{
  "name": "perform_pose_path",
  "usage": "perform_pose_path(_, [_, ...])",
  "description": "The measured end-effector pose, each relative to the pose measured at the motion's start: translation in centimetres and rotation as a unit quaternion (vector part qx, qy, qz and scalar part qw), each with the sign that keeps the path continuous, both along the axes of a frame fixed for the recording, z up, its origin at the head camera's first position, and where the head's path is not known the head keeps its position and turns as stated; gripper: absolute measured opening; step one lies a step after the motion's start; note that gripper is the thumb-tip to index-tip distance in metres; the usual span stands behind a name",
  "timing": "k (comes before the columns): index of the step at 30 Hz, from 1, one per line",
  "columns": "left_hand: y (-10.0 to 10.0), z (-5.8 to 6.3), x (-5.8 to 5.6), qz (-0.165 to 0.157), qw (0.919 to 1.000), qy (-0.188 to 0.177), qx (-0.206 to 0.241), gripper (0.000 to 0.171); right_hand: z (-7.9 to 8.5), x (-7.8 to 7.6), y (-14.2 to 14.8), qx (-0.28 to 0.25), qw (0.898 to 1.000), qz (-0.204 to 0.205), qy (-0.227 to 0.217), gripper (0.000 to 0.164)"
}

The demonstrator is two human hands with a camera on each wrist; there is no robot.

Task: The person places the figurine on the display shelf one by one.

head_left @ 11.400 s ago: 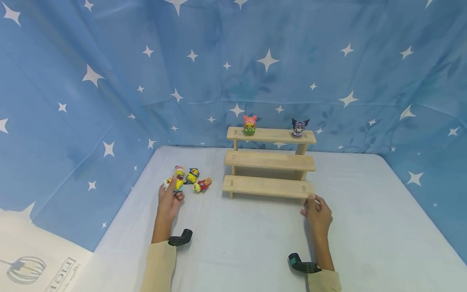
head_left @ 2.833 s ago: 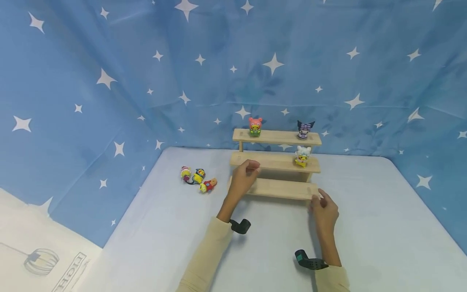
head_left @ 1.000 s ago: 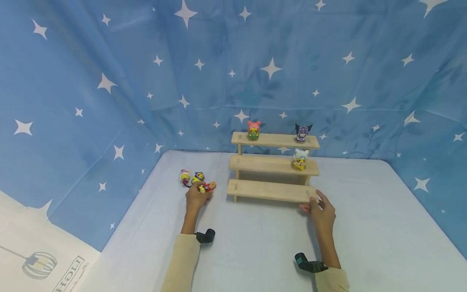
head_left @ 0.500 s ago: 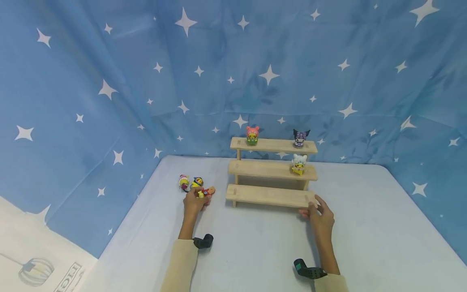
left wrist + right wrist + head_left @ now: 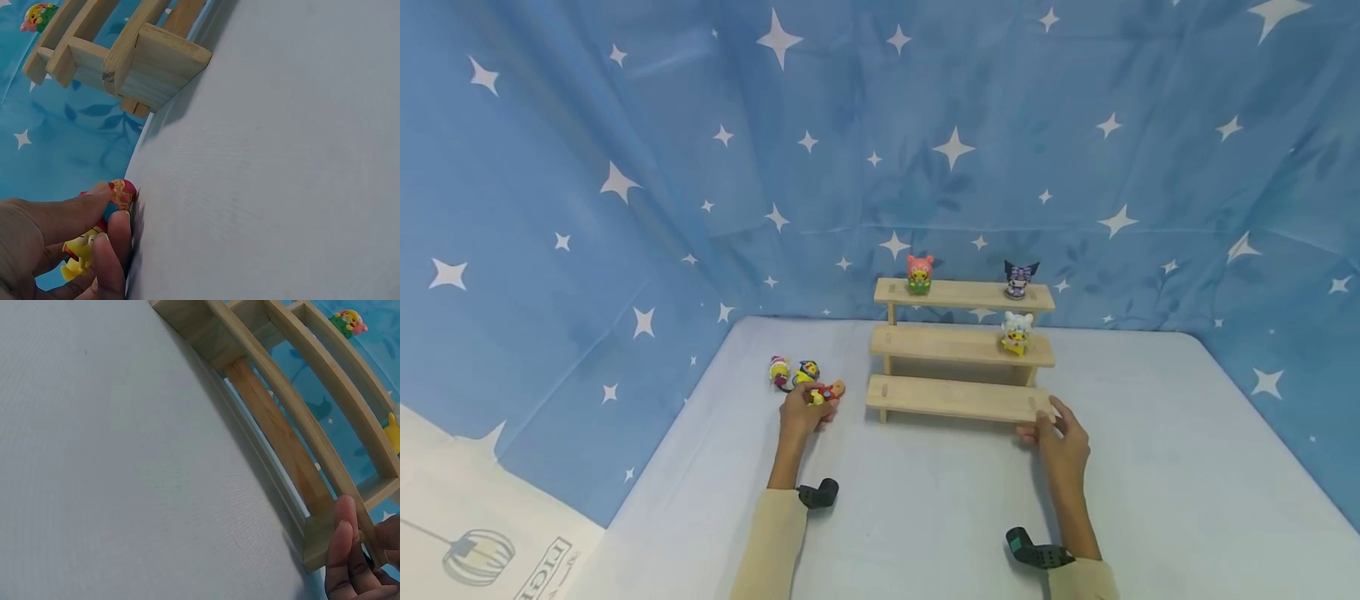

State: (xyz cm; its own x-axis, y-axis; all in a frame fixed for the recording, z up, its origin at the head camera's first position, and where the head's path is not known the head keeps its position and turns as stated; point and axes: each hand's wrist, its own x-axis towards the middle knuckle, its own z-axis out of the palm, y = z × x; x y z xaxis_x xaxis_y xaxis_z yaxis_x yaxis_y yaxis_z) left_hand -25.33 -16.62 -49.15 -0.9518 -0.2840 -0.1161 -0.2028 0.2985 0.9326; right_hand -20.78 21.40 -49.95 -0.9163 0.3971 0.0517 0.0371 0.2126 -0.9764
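The left hand [image 5: 800, 412] pinches a red toy [image 5: 830, 392]; the right hand [image 5: 1065, 447] pinches the wooden shelf [image 5: 955, 397] at its near right corner.

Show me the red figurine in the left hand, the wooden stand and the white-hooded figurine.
Red figurine [image 5: 828, 393]: head view, mid-body.
Wooden stand [image 5: 955, 343]: head view, middle shelf's top.
White-hooded figurine [image 5: 1017, 334]: head view, around its face.

1. Head cam, from above, faces fwd/down across bench [image 5: 917, 517], widest view.
2. L wrist cam [image 5: 816, 496]: tilted, close on L fingers [image 5: 109, 265].
3. R wrist cam [image 5: 1037, 553]: tilted, close on R fingers [image 5: 345, 515].
4. All views share wooden stand [image 5: 947, 343], pink-and-green fig. [image 5: 920, 277]
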Motion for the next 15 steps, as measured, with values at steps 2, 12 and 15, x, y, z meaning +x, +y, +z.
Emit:
perform_pose_path(2, [0.02,-0.09,-0.18,-0.004,0.9998,-0.004,-0.018,0.046,0.05,-0.05,-0.01,-0.004,1.000,-0.001,0.002,0.049])
perform_pose_path(12, [-0.10,-0.08,-0.47,-0.001,0.9966,-0.011,-0.082,0.042,0.12,-0.17,-0.06,0.001,1.000,-0.002,-0.007,0.049])
perform_pose_path(15, [-0.05,-0.04,-0.43,-0.009,0.9977,-0.016,-0.066,0.047,0.06,-0.18,-0.07,0.002,1.000,-0.004,-0.008,0.049])
